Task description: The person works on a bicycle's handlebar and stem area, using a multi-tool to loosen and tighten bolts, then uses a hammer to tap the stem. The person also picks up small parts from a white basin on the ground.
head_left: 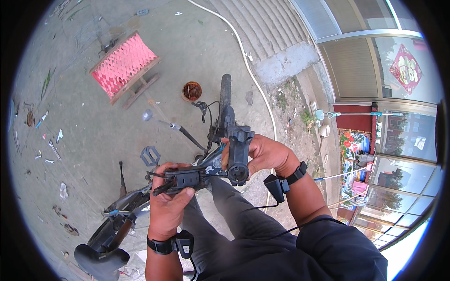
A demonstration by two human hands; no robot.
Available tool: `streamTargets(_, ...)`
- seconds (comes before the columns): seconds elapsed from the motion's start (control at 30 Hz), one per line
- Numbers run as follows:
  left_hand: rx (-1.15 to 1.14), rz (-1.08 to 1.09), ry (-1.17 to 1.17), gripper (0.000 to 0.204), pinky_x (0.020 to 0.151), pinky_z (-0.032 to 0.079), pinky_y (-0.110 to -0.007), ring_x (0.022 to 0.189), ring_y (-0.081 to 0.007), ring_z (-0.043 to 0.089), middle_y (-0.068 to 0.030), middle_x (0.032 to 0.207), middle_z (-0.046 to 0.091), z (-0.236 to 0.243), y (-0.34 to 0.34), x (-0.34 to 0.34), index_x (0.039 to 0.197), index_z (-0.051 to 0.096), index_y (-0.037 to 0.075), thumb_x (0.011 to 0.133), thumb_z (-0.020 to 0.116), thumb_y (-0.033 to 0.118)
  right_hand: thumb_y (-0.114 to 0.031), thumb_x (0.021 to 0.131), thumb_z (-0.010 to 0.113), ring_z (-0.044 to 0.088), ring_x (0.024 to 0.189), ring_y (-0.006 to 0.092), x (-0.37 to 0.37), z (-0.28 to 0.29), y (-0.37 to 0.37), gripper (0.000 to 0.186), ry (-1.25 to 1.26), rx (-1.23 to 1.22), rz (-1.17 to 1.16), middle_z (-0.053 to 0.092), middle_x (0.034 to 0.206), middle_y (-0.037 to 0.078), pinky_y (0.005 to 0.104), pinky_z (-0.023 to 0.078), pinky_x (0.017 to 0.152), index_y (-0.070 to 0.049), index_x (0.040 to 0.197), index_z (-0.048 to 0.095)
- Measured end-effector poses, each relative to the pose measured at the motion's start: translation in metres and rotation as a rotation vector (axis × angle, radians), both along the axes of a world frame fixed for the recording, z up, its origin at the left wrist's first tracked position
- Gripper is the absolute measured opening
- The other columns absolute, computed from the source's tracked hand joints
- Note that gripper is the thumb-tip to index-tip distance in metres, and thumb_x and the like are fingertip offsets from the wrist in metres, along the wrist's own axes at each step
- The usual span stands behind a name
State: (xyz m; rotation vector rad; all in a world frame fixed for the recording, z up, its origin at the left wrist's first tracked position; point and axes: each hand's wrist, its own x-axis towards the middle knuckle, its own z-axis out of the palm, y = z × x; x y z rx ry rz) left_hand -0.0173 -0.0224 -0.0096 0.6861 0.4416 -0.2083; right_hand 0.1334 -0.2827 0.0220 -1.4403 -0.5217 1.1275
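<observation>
My left hand [169, 203] grips a black slotted bicycle part [183, 178], with the thumb along its lower side. My right hand [267, 157] is wrapped round a black handlebar stem [240, 150], fingers partly hidden behind it. A dark tire [225, 89] stands beyond the stem, with a brake lever [202, 108] and cables beside it. A black frame tube with blue detail [215, 158] runs between my hands. A grey pedal [150, 156] shows above my left hand.
A pink woven seat [123, 66], bucket [191, 91], scattered wrenches [55, 150] and bicycle saddle [101, 257] are on the left. A pale hose [253, 70] crosses toward concrete steps [265, 23]. Long-handled tools [356, 114] and a windowed wall [398, 140] stand right.
</observation>
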Motion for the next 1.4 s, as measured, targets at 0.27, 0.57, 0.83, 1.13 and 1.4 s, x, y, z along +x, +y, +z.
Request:
streamTargets(0.27,0.024,-0.001,0.019,0.066,0.092,0.058,-0.039,0.116,-0.0259,0.065,-0.0168,0.135,0.058,0.000,-0.001,0.000,0.141,0.043,0.007,0.085,0.078,0.002,-0.044,0.077,0.086,0.067,0.112,0.0256,-0.003,0.000,-0.001,0.053,0.045,-0.057,-0.020,0.075,0.110,0.006,0.0527,0.019,0.124,-0.008,0.115,0.076)
streamTargets(0.57,0.033,-0.010,0.023,0.066,0.090,0.058,-0.038,0.115,-0.0253,0.065,-0.0171,0.135,0.058,0.002,0.000,0.002,0.140,0.043,0.007,0.084,0.079,0.003,-0.025,0.075,0.090,0.067,0.109,0.0214,-0.002,-0.001,-0.002,0.053,0.056,-0.012,-0.033,0.075,0.113,0.009,0.0392,0.045,0.102,0.001,0.118,0.072)
streamTargets(0.83,0.032,-0.015,0.018,0.066,0.091,0.058,-0.038,0.114,-0.0254,0.065,-0.0176,0.135,0.058,0.001,0.000,0.003,0.140,0.043,0.007,0.084,0.078,0.002,-0.018,0.073,0.090,0.068,0.110,0.0221,-0.001,-0.002,-0.003,0.052,0.044,-0.017,-0.027,0.074,0.115,0.009,0.0374,0.051,0.098,0.002,0.118,0.072)
streamTargets(1.13,-0.072,-0.025,0.011,0.063,0.107,0.050,-0.034,0.124,-0.0203,0.060,-0.0133,0.136,0.059,0.001,0.004,0.002,0.139,0.045,0.006,0.085,0.072,-0.013,-0.012,0.071,0.087,0.068,0.113,0.0227,0.000,0.006,0.006,0.032,-0.019,-0.104,-0.046,0.076,0.109,0.005,0.0461,0.023,0.124,-0.008,0.101,0.077)
streamTargets(1.4,0.007,-0.033,-0.017,0.064,0.095,0.060,-0.049,0.115,-0.0322,0.067,-0.0185,0.133,0.058,-0.003,-0.001,0.003,0.139,0.043,0.007,0.086,0.077,-0.001,-0.014,0.071,0.088,0.068,0.112,0.0229,0.003,0.009,0.004,0.032,-0.038,-0.086,-0.040,0.076,0.110,0.005,0.0459,0.024,0.124,-0.007,0.100,0.077)
